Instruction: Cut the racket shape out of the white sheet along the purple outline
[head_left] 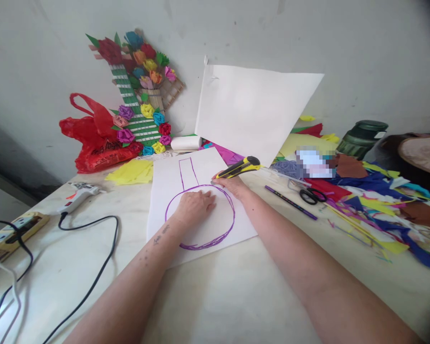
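Observation:
A white sheet (pixel 168 177) of paper or board lies on the table, with a purple circle and a narrow rectangle above it drawn on it. My left hand (pixel 197 206) rests on the sheet inside the circle, fingers stretched out and pressing down. In my right hand (pixel 229 184) is a yellow and black utility knife (pixel 241 167), held with closed fingers at the circle's upper right edge. The knife's body slants up to the right, and its tip is too small to make out. To the right of the sheet lies a purple marker (pixel 290 202).
Scissors (pixel 312 196) lie right of the marker, before a heap of coloured paper scraps (pixel 383 200). A glue gun (pixel 79 198) and a power strip (pixel 17 231) with cords sit left. Behind are a red bag (pixel 96 138), paper flowers (pixel 146 110) and a large white sheet (pixel 254 105).

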